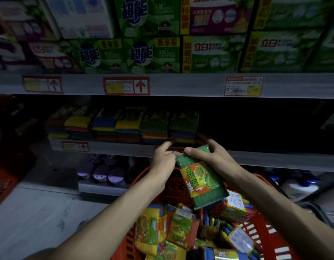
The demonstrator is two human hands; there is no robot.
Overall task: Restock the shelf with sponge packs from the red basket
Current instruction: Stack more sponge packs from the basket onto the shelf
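**Sponge pack held over the basket, below the shelf edge**

Sponge pack, green with an orange label, hangs tilted above the red basket, just in front of the shelf. The right grip clasps its upper end, thumb across the front. The left grip meets the pack's upper-left corner with its forefinger stretched toward the shelf; whether it clasps the pack I cannot tell. More packs lie jumbled in the basket, and stacked sponges fill the shelf's left part.
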